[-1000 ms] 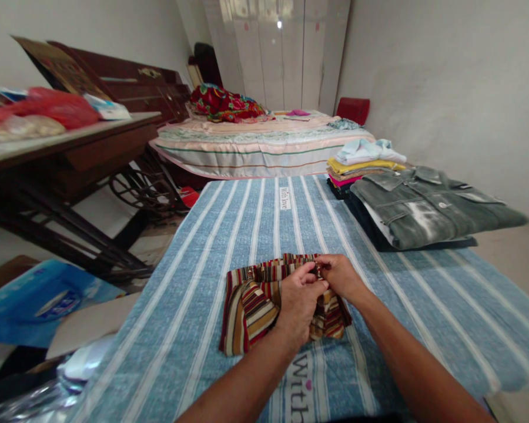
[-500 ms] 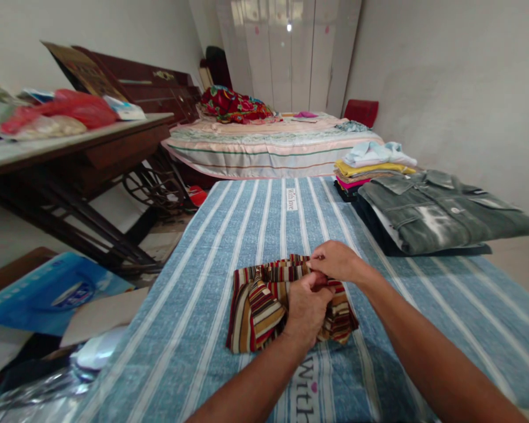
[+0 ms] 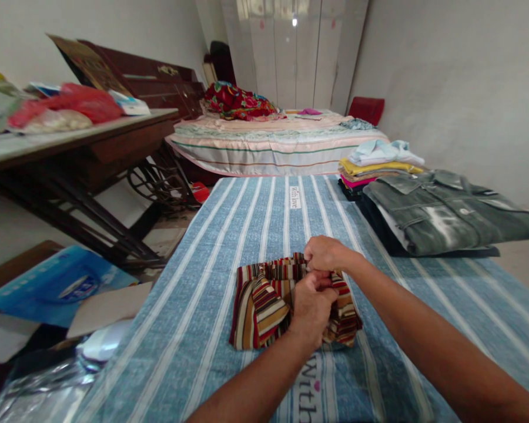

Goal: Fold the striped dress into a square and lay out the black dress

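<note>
A small striped garment (image 3: 251, 305) in red, tan, black and cream lies bunched and partly folded on a blue striped cloth (image 3: 211, 247). My left hand (image 3: 314, 302) is closed on the fabric right of the garment's middle, its fingers bent into the folds. Just beyond it, my right hand (image 3: 326, 254) pinches the garment's upper edge, fingers pressed together. The two hands almost meet, and they hide part of the cloth between them. What kind of garment it is I cannot tell for certain.
To the right lies a folded grey-green denim jacket (image 3: 449, 211), with a stack of folded clothes (image 3: 379, 167) behind it. A sewing-machine table (image 3: 127, 132) stands at the left, above a blue package (image 3: 66, 288). Beyond is a bed (image 3: 273, 150) before a wardrobe (image 3: 286, 53).
My right hand has shifted slightly left along the garment's upper edge and its fingers have curled tighter. My left hand keeps its hold. The whole view has turned a little.
</note>
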A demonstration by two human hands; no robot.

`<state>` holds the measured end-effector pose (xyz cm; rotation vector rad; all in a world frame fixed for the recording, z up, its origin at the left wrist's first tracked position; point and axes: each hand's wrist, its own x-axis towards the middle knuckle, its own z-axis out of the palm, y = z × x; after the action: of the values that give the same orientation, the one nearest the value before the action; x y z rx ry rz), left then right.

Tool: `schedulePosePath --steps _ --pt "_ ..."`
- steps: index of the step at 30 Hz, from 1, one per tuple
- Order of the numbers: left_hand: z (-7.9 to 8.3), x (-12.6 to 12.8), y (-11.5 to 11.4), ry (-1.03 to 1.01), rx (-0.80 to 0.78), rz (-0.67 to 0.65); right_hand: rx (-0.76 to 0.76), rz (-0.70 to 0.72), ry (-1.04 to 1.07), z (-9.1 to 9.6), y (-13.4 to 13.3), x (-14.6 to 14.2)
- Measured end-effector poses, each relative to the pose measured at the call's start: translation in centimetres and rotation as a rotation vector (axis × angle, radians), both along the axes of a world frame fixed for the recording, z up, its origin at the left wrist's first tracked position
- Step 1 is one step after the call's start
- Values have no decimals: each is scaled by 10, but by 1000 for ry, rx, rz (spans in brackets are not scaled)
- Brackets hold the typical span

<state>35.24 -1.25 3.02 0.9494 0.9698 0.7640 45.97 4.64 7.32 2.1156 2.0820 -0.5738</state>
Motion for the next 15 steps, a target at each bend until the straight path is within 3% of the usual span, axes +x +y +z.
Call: schedulePosePath --steps 4,8,12,15 --pt "9 0 4 11 -169 -91 -22 73 67 -4 4 7" --pt "11 4 17 110 -178 -213 -39 112 154 -16 13 16" --pt "4 6 34 324 11 -273 -32 83 267 -33 20 25" --pt "-1 4 46 504 268 -363 25 21 321 -42 21 31"
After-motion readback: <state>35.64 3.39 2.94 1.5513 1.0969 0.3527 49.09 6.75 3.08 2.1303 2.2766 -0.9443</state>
